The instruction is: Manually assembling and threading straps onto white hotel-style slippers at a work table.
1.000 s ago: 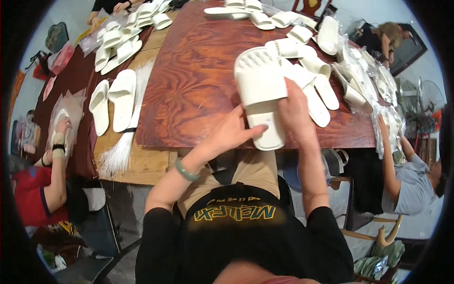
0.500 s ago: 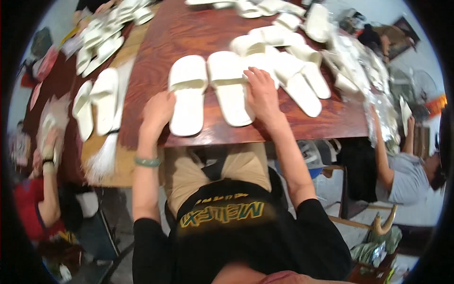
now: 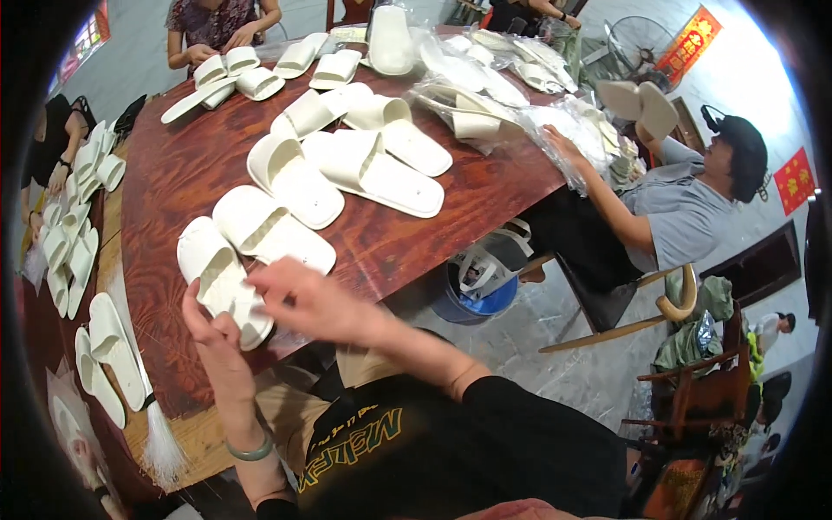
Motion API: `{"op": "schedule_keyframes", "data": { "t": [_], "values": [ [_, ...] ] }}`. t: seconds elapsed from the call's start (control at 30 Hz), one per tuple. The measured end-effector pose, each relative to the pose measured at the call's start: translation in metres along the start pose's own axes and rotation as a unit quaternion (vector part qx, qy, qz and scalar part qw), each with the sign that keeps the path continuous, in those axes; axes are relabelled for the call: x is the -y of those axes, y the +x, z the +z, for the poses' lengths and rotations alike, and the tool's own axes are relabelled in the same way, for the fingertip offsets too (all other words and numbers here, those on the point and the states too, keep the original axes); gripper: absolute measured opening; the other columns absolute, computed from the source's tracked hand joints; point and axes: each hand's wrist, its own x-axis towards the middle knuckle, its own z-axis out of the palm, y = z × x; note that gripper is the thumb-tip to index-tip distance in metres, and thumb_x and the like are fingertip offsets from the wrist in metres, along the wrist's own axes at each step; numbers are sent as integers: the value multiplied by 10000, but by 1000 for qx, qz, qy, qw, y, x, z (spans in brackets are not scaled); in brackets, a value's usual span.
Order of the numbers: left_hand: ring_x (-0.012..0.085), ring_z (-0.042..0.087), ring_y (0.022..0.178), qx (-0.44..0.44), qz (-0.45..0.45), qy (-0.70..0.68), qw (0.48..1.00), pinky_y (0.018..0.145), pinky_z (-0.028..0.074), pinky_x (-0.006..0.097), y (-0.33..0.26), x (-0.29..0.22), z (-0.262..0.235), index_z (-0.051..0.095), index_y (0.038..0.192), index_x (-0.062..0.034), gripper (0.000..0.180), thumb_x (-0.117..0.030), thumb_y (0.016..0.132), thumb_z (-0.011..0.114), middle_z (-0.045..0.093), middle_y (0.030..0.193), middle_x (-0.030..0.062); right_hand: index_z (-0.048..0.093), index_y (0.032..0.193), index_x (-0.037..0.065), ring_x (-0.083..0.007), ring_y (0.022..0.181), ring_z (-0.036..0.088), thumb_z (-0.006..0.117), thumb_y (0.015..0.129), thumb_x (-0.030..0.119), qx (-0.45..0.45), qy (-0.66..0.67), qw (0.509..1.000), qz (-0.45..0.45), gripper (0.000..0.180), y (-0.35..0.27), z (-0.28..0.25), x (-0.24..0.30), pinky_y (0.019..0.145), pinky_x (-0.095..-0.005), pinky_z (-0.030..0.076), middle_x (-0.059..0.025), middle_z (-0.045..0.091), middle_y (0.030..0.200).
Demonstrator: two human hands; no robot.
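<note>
two white slippers sit closest to me, side by side left of centre in the frame, on the reddish wooden table [image 3: 173,165]. my left hand [image 3: 221,342] is right at the near slipper [image 3: 201,251], fingers bent along its left edge; whether they're clamped on it, i can't tell. and over comes my right forearm from the lower edge, the right hand [image 3: 299,299] a blur, fingers half curled by the heels of the near slipper and its partner [image 3: 273,230]; contact or a gap, i can't call it. green bangle [image 3: 249,446] on my left wrist, lower left. mid-frame, more white slippers [image 3: 381,178] lie loose, some overlapping. top centre, clear plastic-wrapped slippers [image 3: 477,113] heap up. over at the right, a co-worker in grey [image 3: 680,217] has one hand on the plastic and another slipper pair [image 3: 654,108] raised in the other! lower left, a white strand bundle [image 3: 160,433] beside two paired slippers [image 3: 114,342]; right of centre, below the table edge, a blue bucket [image 3: 477,303].
</note>
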Motion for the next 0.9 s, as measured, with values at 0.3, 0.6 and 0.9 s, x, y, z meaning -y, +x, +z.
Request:
{"op": "schedule_keyframes", "data": {
  "t": [0.3,0.6,0.9],
  "values": [
    [224,488,1061,94,59,-1,994,876,415,311,-10,-15,33,137,1430,-90,880,-729,832,230,444,1222,156,664,993,47,-191,845,584,668,789,52,-44,15,999,5,204,-7,16,10,707,-282,479,-82,583,945],
    [368,619,735,77,62,169,981,604,472,448,-11,-9,34,-64,1383,74,999,-633,855,406,626,867,169,639,967,44,-307,928,605,643,670,-25,21,-210,977,-34,305,-15,16,6,759,-357,509,-138,610,1017],
    [434,558,868,27,119,171,978,702,480,454,-9,-4,32,-93,1395,53,1153,-777,744,373,402,1204,278,620,1008,-3,-184,905,579,604,823,44,10,56,988,142,192,-11,29,6,763,-301,472,-96,617,985]
  ]
}}
